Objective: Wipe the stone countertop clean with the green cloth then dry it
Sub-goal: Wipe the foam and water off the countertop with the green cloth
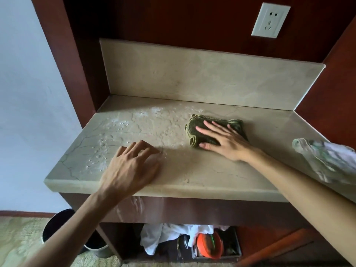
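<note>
The beige stone countertop (192, 166) fills the middle of the head view, with white droplets and powdery specks across its left and back parts. A folded dark green cloth (194, 130) lies on the counter toward the back right. My right hand (221, 139) presses flat on top of the cloth, fingers spread and pointing left. My left hand (131, 166) rests on the counter near the front edge, fingers slightly curled and apart, holding nothing. A crumpled white cloth (327, 160) lies on the counter at the far right.
A stone backsplash (202, 78) rises behind the counter, with dark red wood panels around it and a white wall socket (270, 20) above. Below the counter, an open shelf holds white fabric and an orange-lidded container (209, 245). A dark bin (57, 224) stands on the floor at left.
</note>
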